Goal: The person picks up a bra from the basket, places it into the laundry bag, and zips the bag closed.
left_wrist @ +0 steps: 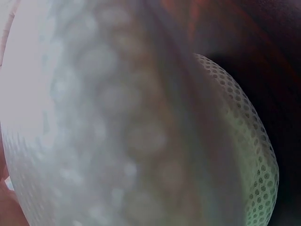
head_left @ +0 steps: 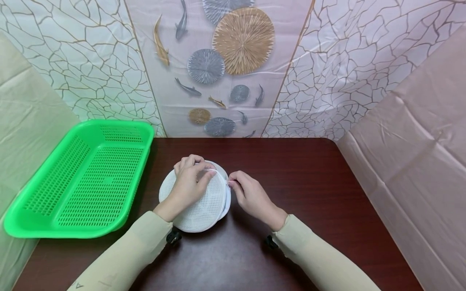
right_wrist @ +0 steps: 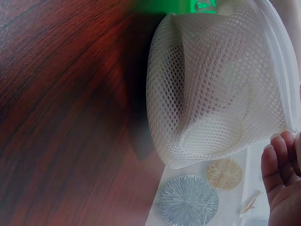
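Observation:
A round white mesh laundry bag [head_left: 200, 212] stands on the brown table, its circular top facing up. My left hand [head_left: 187, 184] lies over that top and pinches the far right part of the rim between thumb and fingers. On the bag's right side my right hand [head_left: 253, 198] pinches the zipper at the edge, thumb against forefinger; the zipper pull is hidden by the fingertips. The right wrist view shows the mesh side wall [right_wrist: 211, 89] and the white zipper band [right_wrist: 280, 56] along the top. Blurred mesh [left_wrist: 117, 108] fills most of the left wrist view.
A big green plastic basket [head_left: 109, 180] with slotted walls stands to the left on the brown table [head_left: 298, 173]. Patterned cloth [head_left: 244, 93] hangs behind the table's far edge, and plain beige cloth [head_left: 411, 169] borders the right side.

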Demonstrator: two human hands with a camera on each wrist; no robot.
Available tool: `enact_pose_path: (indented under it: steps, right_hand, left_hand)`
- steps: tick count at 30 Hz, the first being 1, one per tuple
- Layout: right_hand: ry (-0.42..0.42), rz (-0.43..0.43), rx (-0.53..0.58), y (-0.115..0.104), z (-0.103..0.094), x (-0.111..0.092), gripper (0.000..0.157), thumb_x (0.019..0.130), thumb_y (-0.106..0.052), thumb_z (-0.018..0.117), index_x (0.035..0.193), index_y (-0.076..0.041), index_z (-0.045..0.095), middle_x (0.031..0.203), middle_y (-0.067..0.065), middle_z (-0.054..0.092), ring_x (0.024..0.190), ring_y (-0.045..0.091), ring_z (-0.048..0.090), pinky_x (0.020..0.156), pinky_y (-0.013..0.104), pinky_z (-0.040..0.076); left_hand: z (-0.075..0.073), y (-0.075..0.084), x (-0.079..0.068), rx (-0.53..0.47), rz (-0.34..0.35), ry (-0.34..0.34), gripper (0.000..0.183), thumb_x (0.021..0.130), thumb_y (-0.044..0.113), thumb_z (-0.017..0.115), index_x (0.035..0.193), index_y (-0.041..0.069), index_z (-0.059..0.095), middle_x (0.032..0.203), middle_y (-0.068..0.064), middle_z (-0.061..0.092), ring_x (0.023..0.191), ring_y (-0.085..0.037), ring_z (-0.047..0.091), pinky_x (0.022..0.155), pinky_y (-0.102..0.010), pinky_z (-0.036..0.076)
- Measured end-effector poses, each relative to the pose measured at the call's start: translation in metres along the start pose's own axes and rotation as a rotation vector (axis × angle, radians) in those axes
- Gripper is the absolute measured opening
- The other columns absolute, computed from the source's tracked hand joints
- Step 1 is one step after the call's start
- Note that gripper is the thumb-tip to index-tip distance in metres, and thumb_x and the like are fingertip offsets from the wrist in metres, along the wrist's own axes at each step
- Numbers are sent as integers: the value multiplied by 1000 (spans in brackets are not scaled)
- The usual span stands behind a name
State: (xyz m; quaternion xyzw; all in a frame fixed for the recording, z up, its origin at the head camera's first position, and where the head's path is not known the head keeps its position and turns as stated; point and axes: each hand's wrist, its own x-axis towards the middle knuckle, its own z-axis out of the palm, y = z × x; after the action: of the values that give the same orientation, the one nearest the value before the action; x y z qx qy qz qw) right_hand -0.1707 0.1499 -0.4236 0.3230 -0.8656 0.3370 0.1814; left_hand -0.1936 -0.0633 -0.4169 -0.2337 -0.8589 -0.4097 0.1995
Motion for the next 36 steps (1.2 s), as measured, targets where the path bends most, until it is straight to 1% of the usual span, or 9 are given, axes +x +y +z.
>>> enact_pose_path:
  steps: [6, 11, 19, 30, 36]
  right_hand:
    - [8, 2, 10, 1, 2, 0, 5, 95, -6, 60, 98, -9, 57, 88, -4, 54, 78, 8, 51, 70, 25, 45]
    - [8, 4, 11, 1, 2, -1, 5, 95, -6, 60, 98, -9, 57, 88, -4, 54, 78, 8, 50, 70, 25, 45]
    - [15, -8, 3, 2, 3, -2, 6, 94, -7, 61, 97, -10, 57, 89, -4, 55, 78, 8, 50, 70, 26, 45]
    - [15, 10, 15, 0, 3, -2, 6, 94, -6, 61, 98, -10, 57, 89, -5, 55, 78, 8, 51, 70, 26, 45]
    - [25, 16, 29, -1, 2, -2, 6, 95, -7, 61, 97, -11, 57, 88, -5, 55, 78, 8, 51, 70, 25, 45]
  left_hand:
    - [2, -3, 0, 6, -16, 5, 8, 88, 22, 71, 94, 16, 73, 99, -2, 52, 100, -24, 43, 92, -47, 23]
    - [1, -2, -1, 3, -30, 12, 8, 88, 22, 71, 94, 17, 73, 98, -1, 53, 100, -24, 43, 91, -46, 24]
    - [-2, -3, -1, -16, -104, 50, 11, 88, 20, 72, 97, 14, 74, 97, -1, 53, 99, -23, 42, 87, -43, 25]
    - [-1, -3, -1, -22, -137, 66, 13, 88, 21, 72, 97, 13, 74, 97, -2, 52, 98, -23, 42, 85, -43, 26]
    - [-4, -5, 0, -48, -189, 80, 13, 88, 22, 72, 98, 14, 74, 97, -2, 53, 97, -24, 43, 82, -41, 28]
